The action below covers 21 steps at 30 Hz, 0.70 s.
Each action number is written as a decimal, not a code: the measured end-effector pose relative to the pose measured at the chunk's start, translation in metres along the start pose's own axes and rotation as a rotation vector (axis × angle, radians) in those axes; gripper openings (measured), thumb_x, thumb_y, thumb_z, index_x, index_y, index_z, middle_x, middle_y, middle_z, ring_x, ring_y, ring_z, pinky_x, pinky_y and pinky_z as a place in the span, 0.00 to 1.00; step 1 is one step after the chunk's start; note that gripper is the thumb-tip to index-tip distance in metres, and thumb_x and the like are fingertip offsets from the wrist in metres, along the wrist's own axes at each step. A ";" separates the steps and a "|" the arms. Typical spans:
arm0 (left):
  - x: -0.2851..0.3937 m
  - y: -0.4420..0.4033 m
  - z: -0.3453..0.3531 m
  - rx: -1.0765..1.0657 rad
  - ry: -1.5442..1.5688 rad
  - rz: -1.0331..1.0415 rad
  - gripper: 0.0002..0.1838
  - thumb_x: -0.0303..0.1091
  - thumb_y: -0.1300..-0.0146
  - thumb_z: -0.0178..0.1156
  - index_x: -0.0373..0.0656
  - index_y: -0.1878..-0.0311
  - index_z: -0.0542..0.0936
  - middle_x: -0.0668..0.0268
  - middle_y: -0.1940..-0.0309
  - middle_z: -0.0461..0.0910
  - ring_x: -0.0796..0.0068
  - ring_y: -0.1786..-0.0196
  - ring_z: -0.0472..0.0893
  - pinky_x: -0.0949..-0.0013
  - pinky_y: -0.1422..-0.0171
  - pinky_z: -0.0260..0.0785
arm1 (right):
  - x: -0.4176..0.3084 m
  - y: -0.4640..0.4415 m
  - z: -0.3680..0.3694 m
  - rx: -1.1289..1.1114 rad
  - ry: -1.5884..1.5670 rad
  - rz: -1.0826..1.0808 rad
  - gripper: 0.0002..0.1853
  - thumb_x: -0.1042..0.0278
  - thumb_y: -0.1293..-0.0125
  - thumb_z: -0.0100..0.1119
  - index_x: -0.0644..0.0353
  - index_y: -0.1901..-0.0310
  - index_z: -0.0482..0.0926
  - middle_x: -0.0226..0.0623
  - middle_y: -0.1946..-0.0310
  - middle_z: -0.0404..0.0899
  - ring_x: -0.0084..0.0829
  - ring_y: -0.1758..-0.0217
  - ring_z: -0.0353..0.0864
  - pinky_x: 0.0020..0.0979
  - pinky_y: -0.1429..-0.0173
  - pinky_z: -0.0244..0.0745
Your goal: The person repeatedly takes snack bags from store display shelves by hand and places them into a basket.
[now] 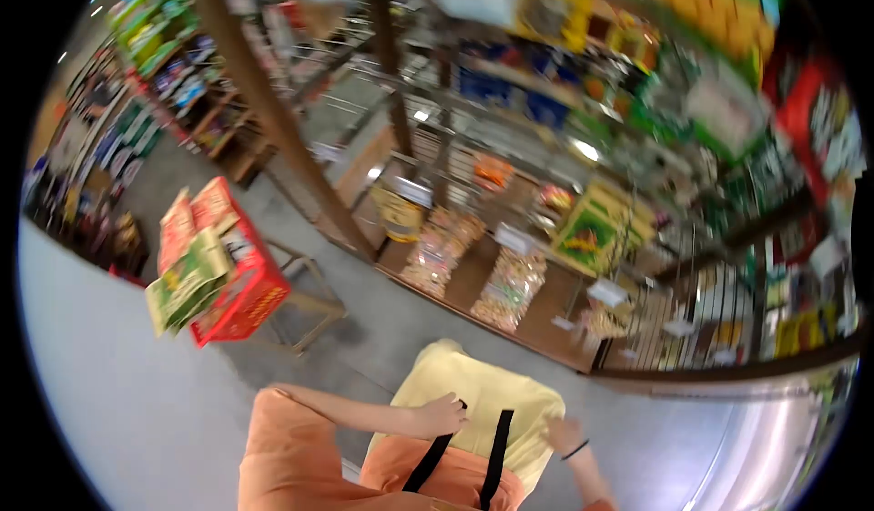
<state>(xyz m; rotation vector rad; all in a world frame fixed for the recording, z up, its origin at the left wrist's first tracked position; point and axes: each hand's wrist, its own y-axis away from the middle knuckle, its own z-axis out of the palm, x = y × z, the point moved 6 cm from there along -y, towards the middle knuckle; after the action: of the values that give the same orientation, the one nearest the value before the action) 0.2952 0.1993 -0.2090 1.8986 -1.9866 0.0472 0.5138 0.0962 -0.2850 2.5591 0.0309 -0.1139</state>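
My left hand (441, 417) is closed at the upper end of a black strap (428, 464), over the pale yellow cloth (478, 388) that covers my lap and legs. A second black strap (496, 456) hangs beside it, untouched. To the right, my right hand (564, 436), with a dark band at the wrist, is beside the edge of the yellow cloth. Its fingers are blurred, and whether they hold the cloth cannot be made out.
A red box (244, 297) with red and green packets stands on a wooden stool (314, 315) at the left. Ahead, a brown-framed shelf (546, 342) holds bagged goods (510, 288). More stocked shelves (173, 65) stand at the upper left.
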 end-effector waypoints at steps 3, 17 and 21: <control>0.023 0.026 -0.014 -0.141 0.161 -0.412 0.15 0.36 0.50 0.53 0.42 0.58 0.70 0.61 0.63 0.73 0.65 0.59 0.73 0.63 0.54 0.60 | -0.031 0.027 -0.006 -0.278 -0.397 0.107 0.31 0.47 0.49 0.53 0.60 0.48 0.66 0.52 0.56 0.71 0.46 0.53 0.71 0.37 0.50 0.66; 0.106 0.157 -0.218 0.253 0.478 -1.142 0.18 0.42 0.50 0.54 0.44 0.57 0.71 0.59 0.61 0.73 0.61 0.54 0.72 0.59 0.52 0.61 | -0.152 0.053 -0.211 0.099 -0.962 -0.177 0.18 0.60 0.45 0.53 0.60 0.54 0.70 0.43 0.63 0.76 0.34 0.61 0.76 0.29 0.57 0.69; 0.132 0.170 -0.251 0.518 0.405 -1.246 0.19 0.41 0.50 0.54 0.43 0.56 0.69 0.61 0.63 0.74 0.63 0.56 0.72 0.62 0.55 0.62 | -0.128 0.059 -0.194 0.023 -1.042 -0.062 0.16 0.63 0.45 0.52 0.60 0.56 0.72 0.41 0.64 0.77 0.32 0.60 0.76 0.28 0.57 0.69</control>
<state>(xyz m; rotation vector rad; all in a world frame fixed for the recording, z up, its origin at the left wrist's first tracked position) 0.1937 0.1592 0.1031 2.8067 -0.3250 0.5697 0.4036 0.1532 -0.0797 2.2181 -0.2849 -1.4272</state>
